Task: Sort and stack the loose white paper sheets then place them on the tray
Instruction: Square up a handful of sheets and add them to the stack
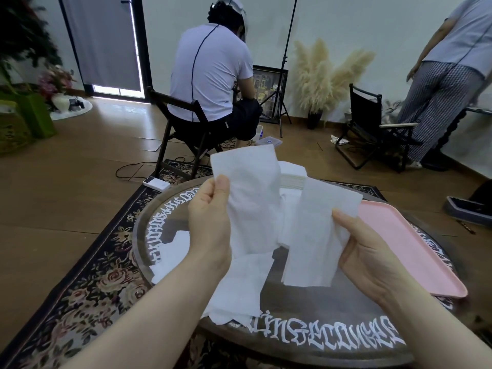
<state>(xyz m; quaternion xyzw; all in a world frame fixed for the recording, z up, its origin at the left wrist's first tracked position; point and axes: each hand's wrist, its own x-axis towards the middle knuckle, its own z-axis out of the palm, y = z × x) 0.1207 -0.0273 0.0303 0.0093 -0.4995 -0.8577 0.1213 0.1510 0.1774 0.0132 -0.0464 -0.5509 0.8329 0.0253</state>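
Two hands each pinch one white sheet: left hand [210, 222], right hand [370, 251]; pink tray [415, 251] lies just right of the right hand.

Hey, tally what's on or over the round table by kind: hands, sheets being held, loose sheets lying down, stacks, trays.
Hands: 2, left hand and right hand
Held sheets: 2, left sheet and right sheet
Loose sheets: at least 2, and; overlaps hide more
Stack: 1
Tray: 1
Total: at least 8
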